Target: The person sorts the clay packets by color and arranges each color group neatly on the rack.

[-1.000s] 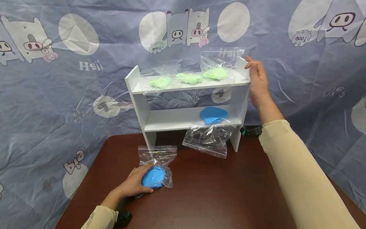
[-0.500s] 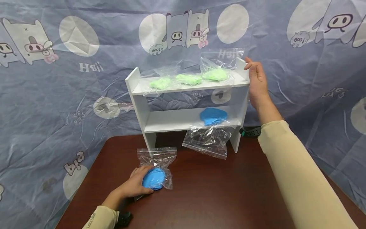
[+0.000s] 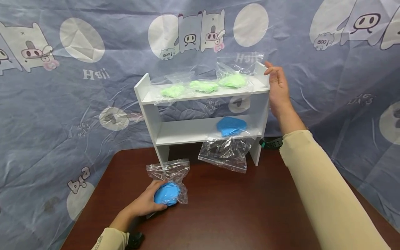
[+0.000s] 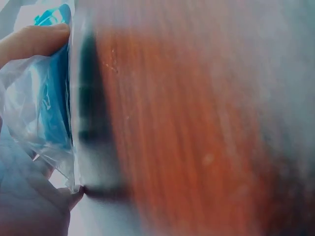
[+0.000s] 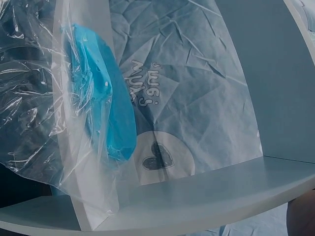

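At the front left of the table, my left hand grips a round, crinkled blue bundle in a clear zip bag, thumb on the near side. The left wrist view shows the blue bundle through the plastic, between thumb and fingers. My right hand holds the right side panel of a white two-tier shelf near its top. Another bagged blue bundle lies on the lower tier; it also appears in the right wrist view as a blue bundle.
Three bagged pale green bundles sit in a row on the upper tier. From the lower tier an empty bag part hangs over the front edge. The shelf stands at the back of the dark brown table, before a patterned cloth.
The left-hand bag's zip edge has tilted, its left end lower. The head view has shifted slightly. My right hand keeps its place on the shelf.
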{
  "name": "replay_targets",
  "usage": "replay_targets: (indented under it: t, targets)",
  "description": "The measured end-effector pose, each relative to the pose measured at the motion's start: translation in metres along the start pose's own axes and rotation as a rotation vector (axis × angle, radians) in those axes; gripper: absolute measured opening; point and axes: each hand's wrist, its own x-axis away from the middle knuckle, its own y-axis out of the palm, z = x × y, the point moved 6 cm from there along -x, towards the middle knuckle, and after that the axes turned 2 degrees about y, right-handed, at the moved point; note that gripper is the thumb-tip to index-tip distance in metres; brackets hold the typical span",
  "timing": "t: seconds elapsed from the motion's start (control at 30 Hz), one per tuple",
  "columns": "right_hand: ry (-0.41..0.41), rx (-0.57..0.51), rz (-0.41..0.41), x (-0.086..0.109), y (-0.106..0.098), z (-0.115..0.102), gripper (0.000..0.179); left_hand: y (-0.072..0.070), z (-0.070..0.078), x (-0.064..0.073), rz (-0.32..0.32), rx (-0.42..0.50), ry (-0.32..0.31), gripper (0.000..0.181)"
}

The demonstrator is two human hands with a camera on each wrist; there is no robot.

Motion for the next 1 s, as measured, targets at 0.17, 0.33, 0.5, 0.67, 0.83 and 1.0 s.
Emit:
replay_targets:
  t: [0.17,0.33,0.5,0.67,0.83,1.0]
  targets:
    - [0.005,0.006,0.003,0.0,-0.001,0.0,0.023,-0.001,0.0,0.0,0.008,0.004,-0.007,0.088]
    - [-0.004,0.027,0.007,0.0,-0.002,0.001,0.024,-0.006,0.007,0.0,0.026,0.005,-0.001,0.086]
    - [-0.012,0.013,0.003,0.001,0.0,0.0,0.023,-0.018,0.022,0.001,0.057,0.025,0.017,0.084]
    - [0.003,0.03,-0.001,0.005,0.003,-0.008,0.024,-0.035,0.042,0.0,0.108,0.022,0.086,0.084]
    - [0.012,0.043,-0.009,0.006,0.003,-0.01,0.024,-0.05,0.058,0.002,0.132,0.011,0.13,0.085]
    - [0.007,0.052,-0.011,0.006,0.003,-0.007,0.024,-0.064,0.075,0.003,0.145,-0.002,0.148,0.084]
